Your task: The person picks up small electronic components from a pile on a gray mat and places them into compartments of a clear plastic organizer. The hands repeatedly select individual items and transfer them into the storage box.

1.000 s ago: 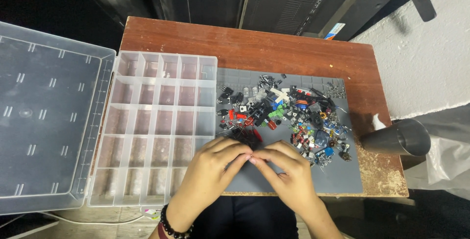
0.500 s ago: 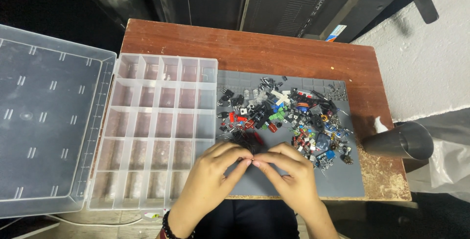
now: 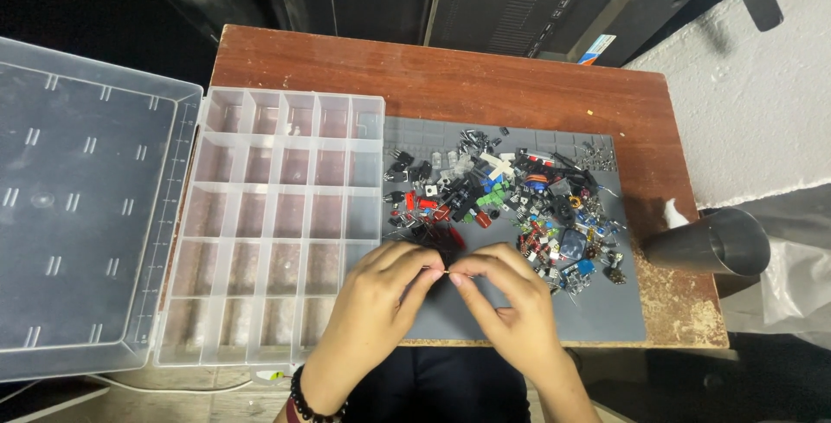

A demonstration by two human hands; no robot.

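My left hand [image 3: 381, 297] and my right hand [image 3: 511, 306] meet fingertip to fingertip over the near edge of the grey work mat [image 3: 606, 315]; between them I pinch a tiny component [image 3: 448, 275], thumb and forefinger of each hand closed on one end of it, the piece too small to tell its kind beyond a thin pale sliver; just beyond my fingertips lies a dark red cluster of parts, the near edge of the heap of mixed electronic components [image 3: 511, 202] that spreads away and to the right of my fingers; to the left of my left hand sits the clear compartment organiser [image 3: 277, 215], its lid [image 3: 86, 198] swung open farther left; well off to the right of my right hand a metal cup [image 3: 714, 245] lies tipped on the wooden table [image 3: 450, 85]; a black bead bracelet [image 3: 305, 393] rings my left wrist.
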